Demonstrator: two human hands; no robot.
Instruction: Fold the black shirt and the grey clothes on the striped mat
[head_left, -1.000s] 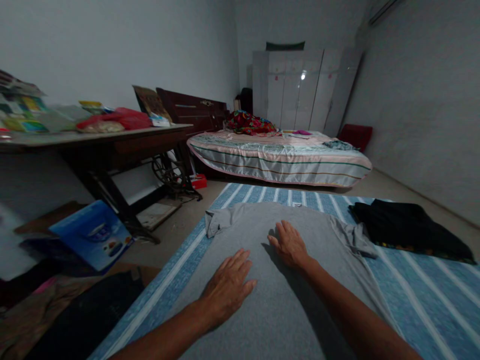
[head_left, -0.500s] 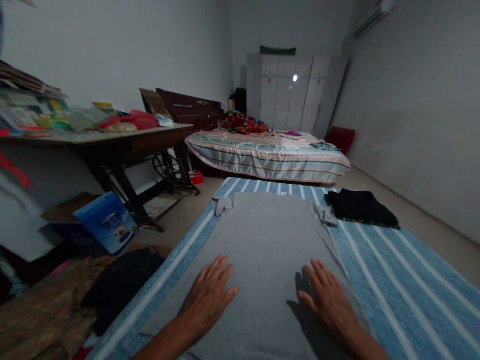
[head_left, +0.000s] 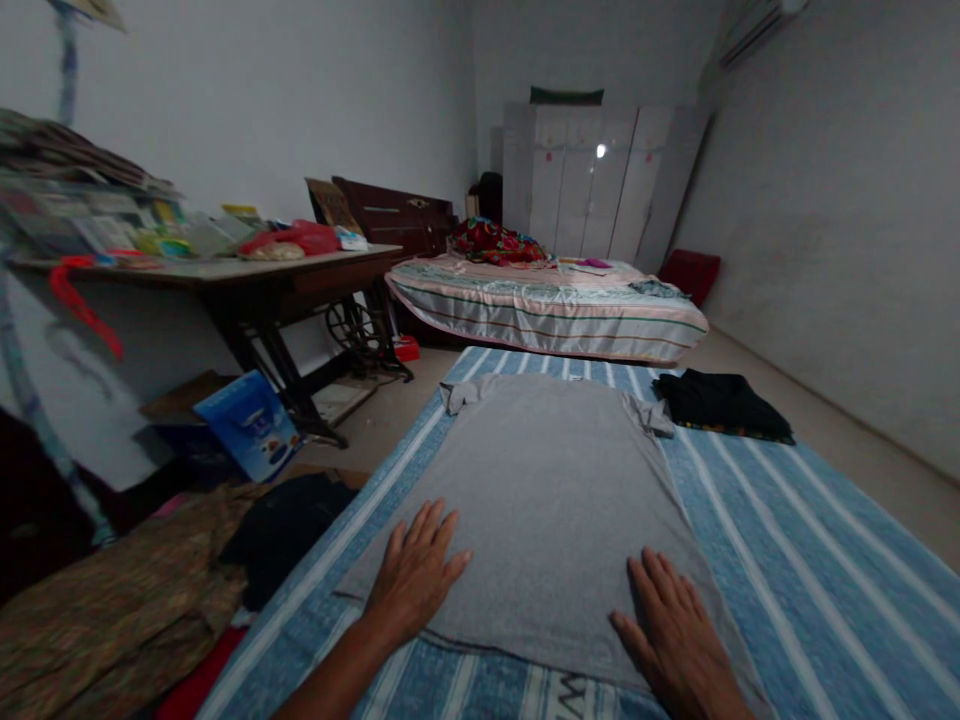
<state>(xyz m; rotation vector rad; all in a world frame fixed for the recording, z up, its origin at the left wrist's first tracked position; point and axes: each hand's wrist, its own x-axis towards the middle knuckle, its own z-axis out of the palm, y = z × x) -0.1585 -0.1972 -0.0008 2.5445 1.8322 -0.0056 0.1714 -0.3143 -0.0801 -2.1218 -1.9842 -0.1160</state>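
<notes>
A grey T-shirt [head_left: 547, 490] lies spread flat on a blue-and-white striped sheet [head_left: 817, 570], its sleeves at the far end and its hem toward me. My left hand [head_left: 418, 570] rests on the shirt's lower left part, palm down with fingers stretched out. On the lower right part lies my right hand [head_left: 671, 620], also flat with the thumb apart; neither hand grips the cloth. Dark folded clothing [head_left: 724, 402] sits on the sheet beyond the shirt's right sleeve.
Left of the sheet are piled clothes [head_left: 292, 530] and a blue box [head_left: 251, 425]. A cluttered table [head_left: 225, 268] on an iron treadle stand is against the left wall. A second bed [head_left: 555, 315] and a wardrobe [head_left: 589, 185] stand behind.
My right hand has moved a little to the right and nearer to me, coming down on the shirt. The view has shifted slightly, and the shirt's hem now shows.
</notes>
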